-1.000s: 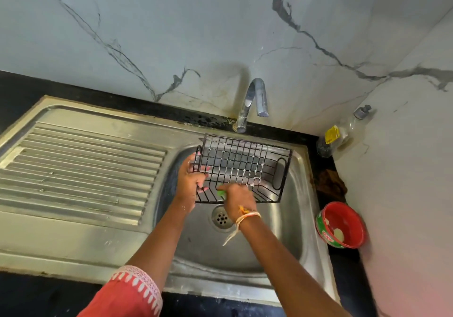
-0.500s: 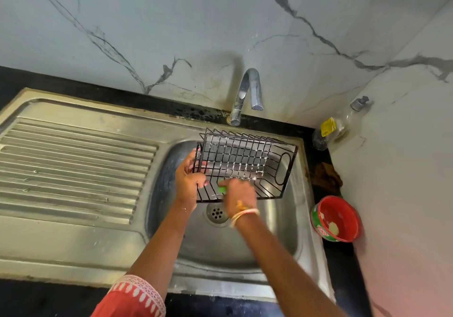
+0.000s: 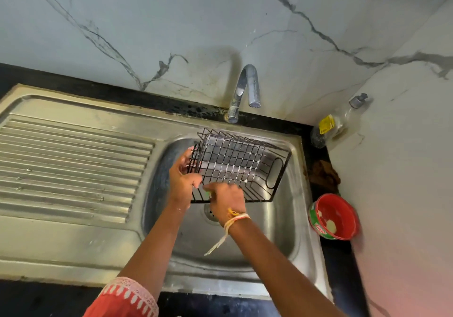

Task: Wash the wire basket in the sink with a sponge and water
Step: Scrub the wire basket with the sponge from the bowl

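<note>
A black wire basket (image 3: pixel 239 163) is held tilted over the steel sink bowl (image 3: pixel 284 221), its open side facing me. My left hand (image 3: pixel 182 179) grips the basket's left end. My right hand (image 3: pixel 226 200) holds a green sponge (image 3: pixel 208 193), mostly hidden under the fingers, against the basket's near lower wires. The tap (image 3: pixel 245 91) stands behind the basket, and no water runs from it. The drain (image 3: pixel 210 212) shows just below my right hand.
A ribbed steel draining board (image 3: pixel 71 167) lies left of the bowl. On the black counter at the right stand a red bowl (image 3: pixel 334 216) holding a pale lump, a brown rag (image 3: pixel 323 174) and a clear pump bottle (image 3: pixel 338 120) in the corner.
My right hand with the sponge has slid left along the basket's lower wires toward my left hand. The basket has tipped slightly; the camera has shifted.
</note>
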A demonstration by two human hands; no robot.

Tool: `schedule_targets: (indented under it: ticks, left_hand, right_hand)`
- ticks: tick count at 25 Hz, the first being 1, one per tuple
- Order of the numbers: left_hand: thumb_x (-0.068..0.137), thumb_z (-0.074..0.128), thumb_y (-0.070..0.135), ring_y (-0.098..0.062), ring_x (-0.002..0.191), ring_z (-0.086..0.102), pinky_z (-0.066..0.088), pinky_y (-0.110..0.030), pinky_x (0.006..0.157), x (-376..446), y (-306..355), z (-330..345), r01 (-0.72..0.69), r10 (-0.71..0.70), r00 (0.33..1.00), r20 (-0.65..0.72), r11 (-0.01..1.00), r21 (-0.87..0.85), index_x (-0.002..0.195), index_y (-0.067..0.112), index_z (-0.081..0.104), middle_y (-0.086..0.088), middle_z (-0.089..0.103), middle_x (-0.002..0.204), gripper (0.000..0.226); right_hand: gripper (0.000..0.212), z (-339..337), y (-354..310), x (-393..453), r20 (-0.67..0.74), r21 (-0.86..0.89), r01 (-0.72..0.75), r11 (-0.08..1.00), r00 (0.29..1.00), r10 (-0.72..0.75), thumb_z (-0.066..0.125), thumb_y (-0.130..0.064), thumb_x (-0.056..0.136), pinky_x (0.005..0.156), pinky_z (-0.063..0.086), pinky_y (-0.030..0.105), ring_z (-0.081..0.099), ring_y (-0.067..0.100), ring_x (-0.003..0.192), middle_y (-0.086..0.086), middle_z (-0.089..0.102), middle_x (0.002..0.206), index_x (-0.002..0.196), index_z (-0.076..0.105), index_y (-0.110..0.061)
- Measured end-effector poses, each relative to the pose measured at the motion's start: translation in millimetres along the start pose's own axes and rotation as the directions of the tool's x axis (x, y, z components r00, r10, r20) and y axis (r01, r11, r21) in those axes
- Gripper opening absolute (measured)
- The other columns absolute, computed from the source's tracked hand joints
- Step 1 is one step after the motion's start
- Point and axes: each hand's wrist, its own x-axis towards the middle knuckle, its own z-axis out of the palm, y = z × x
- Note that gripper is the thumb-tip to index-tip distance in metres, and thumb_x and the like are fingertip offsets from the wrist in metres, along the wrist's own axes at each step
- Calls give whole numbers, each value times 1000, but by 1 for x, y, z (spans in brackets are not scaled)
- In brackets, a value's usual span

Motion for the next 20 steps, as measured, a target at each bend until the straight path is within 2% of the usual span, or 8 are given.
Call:
schedule_targets:
  ticks: [3, 8, 10, 12, 14, 16, 18, 20]
  left_hand:
    - [48, 47, -5, -31, 77, 50, 45, -46, 65, -6, 1, -9, 51, -51, 998, -48, 999, -15, 127, 10, 57, -11, 53, 83, 80]
    - [50, 47, -7, -28, 77, 56, 47, -40, 61, -4, 8, -1, 8, -8, 1000, -15, 1000, 2, 132, 0, 51, -5, 64, 84, 82]
    - [46, 51, -4, -29, 74, 49, 40, -42, 58, -1, 2, 2, 29, -30, 999, 12, 999, 24, 129, -5, 50, -17, 58, 90, 83]
    - [44, 48, -3, -25, 65, 41, 34, -34, 51, -4, -5, 4, 21, -21, 1000, 5, 1000, 19, 120, -14, 48, -15, 48, 76, 76]
    - [50, 43, -6, -23, 66, 45, 36, -31, 52, -7, -7, 0, 59, -61, 998, -30, 997, -44, 114, -2, 59, -13, 49, 76, 66]
    - [55, 38, -9, -25, 77, 57, 49, -39, 66, -8, -8, -4, 125, -133, 989, -71, 986, -109, 115, 18, 64, -9, 61, 87, 70]
    - [60, 38, -12, -20, 83, 63, 51, -45, 73, -10, -11, 1, 160, -166, 983, -74, 983, -88, 126, 18, 59, -6, 63, 95, 75]
    - [66, 37, -18, -17, 76, 62, 49, -41, 69, -11, -13, 8, 151, -154, 986, -59, 987, -45, 132, 13, 54, -9, 59, 93, 75]
  right_hand:
    - [41, -7, 33, -1, 36, 75, 54, 996, 998, -56, 55, -6, 88, 94, 49, 33, 62, 22, 111, -5, 67, 120, 118, 67, -32]
    - [40, -31, 77, 18, -4, -196, -287, 938, 956, 292, 58, -8, 89, 95, 48, 32, 59, 23, 113, 2, 64, 124, 120, 63, -32]
    - [44, -13, 34, 14, 25, -75, -144, 987, 989, 146, 54, -5, 87, 94, 48, 32, 60, 23, 111, 1, 66, 121, 121, 64, -32]
    - [45, 2, -4, -6, 28, 95, 56, 994, 998, -59, 52, -2, 85, 93, 50, 33, 64, 23, 104, -3, 70, 114, 115, 68, -31]
    - [41, 1, 8, -3, 23, 164, 135, 977, 990, -140, 54, -1, 86, 92, 51, 32, 66, 20, 101, -5, 71, 113, 111, 71, -30]
    - [39, -12, 46, 18, 64, 64, -55, 996, 997, 51, 57, -1, 87, 92, 51, 31, 65, 21, 104, -2, 70, 116, 110, 71, -29]
    - [29, -25, 72, 34, 52, -43, -296, 954, 953, 298, 61, -5, 87, 92, 51, 33, 62, 25, 108, 5, 68, 116, 107, 72, -23]
    - [25, -24, 47, 42, 18, -130, -334, 933, 940, 340, 62, -11, 88, 91, 51, 35, 61, 28, 109, 11, 66, 116, 113, 66, -12]
